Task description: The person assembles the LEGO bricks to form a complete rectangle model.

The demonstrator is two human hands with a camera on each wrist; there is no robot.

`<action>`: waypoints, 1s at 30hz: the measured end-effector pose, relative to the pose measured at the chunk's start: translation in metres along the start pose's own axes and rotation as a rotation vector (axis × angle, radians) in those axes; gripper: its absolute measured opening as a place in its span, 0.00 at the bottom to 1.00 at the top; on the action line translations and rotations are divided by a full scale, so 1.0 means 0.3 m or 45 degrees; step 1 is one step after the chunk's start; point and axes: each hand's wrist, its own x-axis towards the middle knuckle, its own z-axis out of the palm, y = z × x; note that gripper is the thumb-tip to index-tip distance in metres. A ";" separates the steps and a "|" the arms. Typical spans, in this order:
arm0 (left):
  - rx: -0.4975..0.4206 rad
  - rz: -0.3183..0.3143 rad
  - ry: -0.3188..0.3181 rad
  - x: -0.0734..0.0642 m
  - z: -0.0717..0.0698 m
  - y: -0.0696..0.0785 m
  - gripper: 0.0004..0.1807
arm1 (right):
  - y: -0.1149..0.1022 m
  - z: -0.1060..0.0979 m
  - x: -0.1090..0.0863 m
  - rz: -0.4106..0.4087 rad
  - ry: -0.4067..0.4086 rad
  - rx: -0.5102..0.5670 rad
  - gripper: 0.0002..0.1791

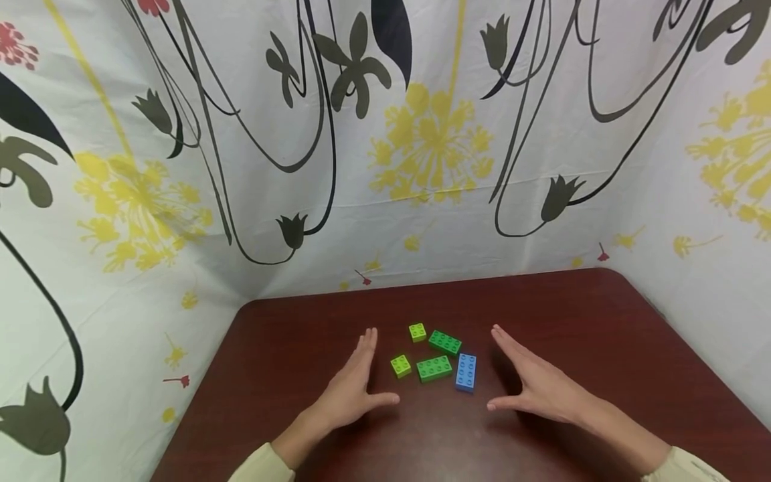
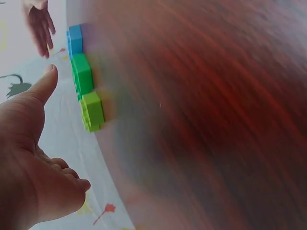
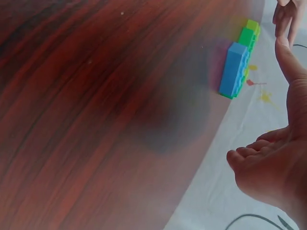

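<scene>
Several toy building bricks lie studs up on the table between two hands. Two small lime bricks (image 1: 400, 366) are on the left side of the group. A green brick (image 1: 434, 369) lies in the middle, and another green brick (image 1: 445, 342) sits just behind it. On the right is a blue brick (image 1: 466, 372), its long side pointing away from me. My left hand (image 1: 352, 391) is held left of the bricks, fingers straight and thumb spread, touching none of them. Mirroring it, my right hand (image 1: 539, 385) stands right of the blue brick, fingers extended and holding nothing.
The dark red-brown table (image 1: 289, 348) has rounded far corners. A white cloth (image 1: 373, 181) with printed flowers hangs behind it and along both sides.
</scene>
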 end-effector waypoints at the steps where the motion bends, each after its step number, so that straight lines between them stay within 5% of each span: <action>1: -0.014 0.005 -0.005 0.006 0.007 0.005 0.68 | 0.001 0.007 0.009 -0.012 -0.007 0.024 0.72; 15: -0.047 0.049 -0.023 0.069 0.089 0.076 0.61 | 0.017 0.068 0.097 -0.045 -0.077 0.186 0.60; 30: 0.259 0.190 -0.027 0.134 0.147 0.105 0.45 | 0.022 0.097 0.138 -0.072 -0.067 0.212 0.45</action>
